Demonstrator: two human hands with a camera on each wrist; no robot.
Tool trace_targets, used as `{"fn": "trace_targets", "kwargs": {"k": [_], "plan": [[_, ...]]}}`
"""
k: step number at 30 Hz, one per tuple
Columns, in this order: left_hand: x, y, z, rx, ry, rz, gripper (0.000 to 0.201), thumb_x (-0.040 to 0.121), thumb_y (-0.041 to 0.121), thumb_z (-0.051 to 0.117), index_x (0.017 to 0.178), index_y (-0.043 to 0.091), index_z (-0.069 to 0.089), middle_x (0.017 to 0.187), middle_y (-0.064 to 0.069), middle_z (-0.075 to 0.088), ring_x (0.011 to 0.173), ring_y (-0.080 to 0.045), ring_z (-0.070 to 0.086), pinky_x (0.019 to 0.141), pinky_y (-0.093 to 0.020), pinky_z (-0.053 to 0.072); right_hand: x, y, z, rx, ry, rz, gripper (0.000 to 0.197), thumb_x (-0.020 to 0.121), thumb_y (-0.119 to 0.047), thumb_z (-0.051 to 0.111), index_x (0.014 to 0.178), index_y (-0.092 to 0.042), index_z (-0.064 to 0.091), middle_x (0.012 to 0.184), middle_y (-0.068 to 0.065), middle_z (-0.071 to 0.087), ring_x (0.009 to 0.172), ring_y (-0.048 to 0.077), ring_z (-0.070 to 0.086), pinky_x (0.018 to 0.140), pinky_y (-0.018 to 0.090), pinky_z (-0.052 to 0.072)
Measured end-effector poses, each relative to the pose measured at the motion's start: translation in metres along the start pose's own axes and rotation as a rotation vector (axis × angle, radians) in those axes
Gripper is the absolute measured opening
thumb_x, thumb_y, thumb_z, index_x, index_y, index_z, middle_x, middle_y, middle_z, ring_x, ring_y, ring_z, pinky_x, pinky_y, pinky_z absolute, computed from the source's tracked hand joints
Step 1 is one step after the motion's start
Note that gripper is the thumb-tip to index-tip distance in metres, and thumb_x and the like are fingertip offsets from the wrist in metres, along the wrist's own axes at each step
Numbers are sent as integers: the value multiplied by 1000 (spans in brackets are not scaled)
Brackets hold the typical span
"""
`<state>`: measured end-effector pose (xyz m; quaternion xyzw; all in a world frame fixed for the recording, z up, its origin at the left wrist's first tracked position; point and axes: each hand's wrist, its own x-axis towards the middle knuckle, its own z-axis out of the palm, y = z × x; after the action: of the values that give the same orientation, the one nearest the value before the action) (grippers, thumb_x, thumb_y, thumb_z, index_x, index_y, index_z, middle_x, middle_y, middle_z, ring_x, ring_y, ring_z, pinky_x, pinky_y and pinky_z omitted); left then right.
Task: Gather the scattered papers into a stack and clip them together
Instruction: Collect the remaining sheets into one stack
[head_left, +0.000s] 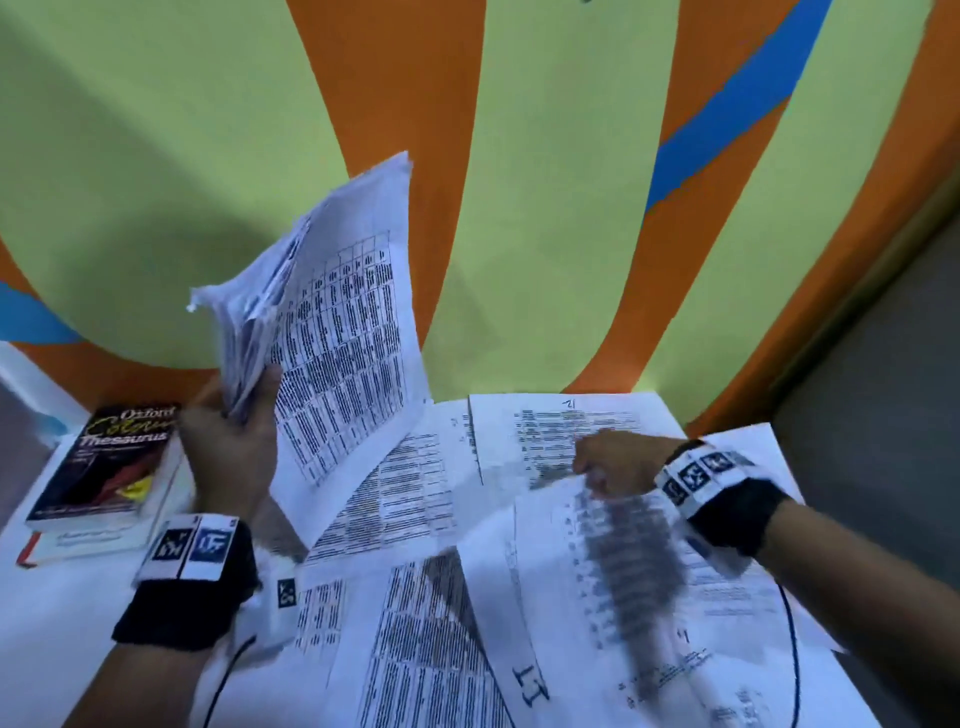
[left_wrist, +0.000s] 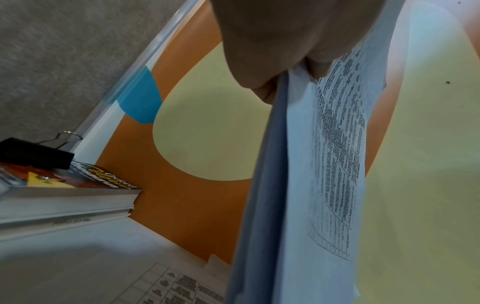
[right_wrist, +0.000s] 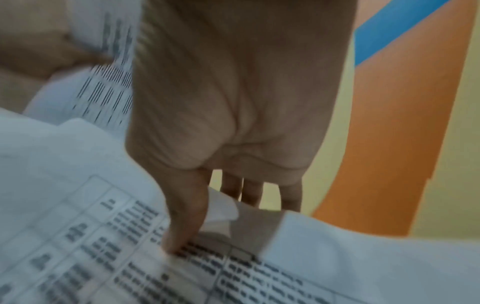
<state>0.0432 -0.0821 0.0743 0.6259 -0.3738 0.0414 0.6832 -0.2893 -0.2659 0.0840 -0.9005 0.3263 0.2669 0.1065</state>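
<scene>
My left hand (head_left: 244, 415) grips a bundle of printed papers (head_left: 337, 338) by its lower edge and holds it upright above the table, fanned at the top. In the left wrist view the hand (left_wrist: 272, 51) pinches that bundle (left_wrist: 298, 164) edge-on. My right hand (head_left: 602, 465) pinches the top edge of one blurred sheet (head_left: 623, 566) at the right. In the right wrist view the thumb (right_wrist: 182, 226) presses on top of this sheet (right_wrist: 116, 257) and the other fingers go behind it. Several loose sheets (head_left: 415, 597) lie overlapping on the table. A black binder clip (left_wrist: 33, 154) sits on the book.
Two stacked books, the top one a dark Oxford thesaurus (head_left: 104, 462), lie at the table's left. The white table (head_left: 57, 623) ends at a wall painted green, orange and blue (head_left: 545, 182). A black cable (head_left: 792, 649) runs along the right sheets.
</scene>
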Motion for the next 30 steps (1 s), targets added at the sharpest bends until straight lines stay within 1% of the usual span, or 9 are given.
{"fn": "trace_targets", "kwargs": {"k": [3, 5, 10, 15, 17, 21, 23, 26, 30], "plan": [[-6, -8, 3, 3, -15, -16, 7, 89, 22, 66, 89, 15, 67, 61, 36, 61, 58, 21, 48, 57, -3, 35, 4, 4, 53, -88, -39, -11, 46, 85, -21, 58, 130, -22, 52, 126, 11, 46, 108, 32, 54, 83, 40, 48], [-10, -8, 5, 15, -24, -29, 18, 89, 28, 66, 73, 37, 63, 60, 14, 58, 53, 5, 40, 51, -9, 34, 1, 3, 72, -94, -61, -22, 64, 80, -18, 62, 139, -22, 38, 132, 11, 39, 116, 32, 47, 88, 46, 46], [-17, 3, 22, 22, -64, -57, 18, 88, 26, 66, 76, 39, 64, 57, 30, 61, 55, 11, 46, 52, -10, 37, 3, 7, 99, -79, -39, 13, 74, 76, -18, 60, 142, -25, 27, 134, 7, 48, 116, 29, 46, 94, 52, 35], [-21, 1, 25, 51, -53, -17, 18, 86, 37, 65, 74, 24, 66, 71, -6, 53, 66, -13, 41, 50, -40, 39, -6, 3, 82, -24, -7, -5, 32, 86, -18, 55, 117, -20, 61, 106, 5, 65, 106, 28, 59, 102, 49, 31], [-16, -2, 19, 59, 10, -51, 20, 87, 37, 65, 78, 19, 69, 66, -3, 58, 63, -8, 42, 52, -35, 39, -14, 3, 64, 5, 130, -27, 18, 87, -19, 53, 102, -18, 64, 98, 3, 63, 99, 26, 59, 93, 41, 35], [-1, -7, 4, 57, 115, -151, 38, 88, 32, 67, 104, -2, 67, 63, 35, 62, 63, 16, 52, 67, -26, 39, -12, 2, 16, -54, 259, -22, 8, 86, -18, 51, 79, -17, 49, 86, 0, 47, 88, 25, 53, 73, 32, 28], [1, -3, 1, 37, 156, -168, 39, 88, 26, 67, 106, -9, 65, 79, 15, 65, 75, -1, 57, 74, -27, 38, 0, 0, -4, -38, 287, -17, 10, 87, -18, 51, 77, -18, 47, 88, 1, 45, 92, 28, 54, 72, 34, 30], [1, -3, -5, 44, 190, -142, 38, 89, 24, 66, 109, -10, 64, 96, -3, 60, 72, 11, 56, 72, -20, 37, 33, -22, -27, 14, 311, -37, 8, 88, -19, 51, 85, -13, 55, 108, 13, 54, 99, 34, 56, 77, 38, 43], [8, -12, -21, 121, 253, -21, 30, 90, 27, 65, 101, -2, 66, 70, 31, 62, 66, 5, 54, 69, -25, 36, 86, -77, -39, 31, 357, -90, 27, 91, -19, 54, 114, -5, 58, 124, 17, 50, 106, 35, 54, 83, 39, 41]]}}
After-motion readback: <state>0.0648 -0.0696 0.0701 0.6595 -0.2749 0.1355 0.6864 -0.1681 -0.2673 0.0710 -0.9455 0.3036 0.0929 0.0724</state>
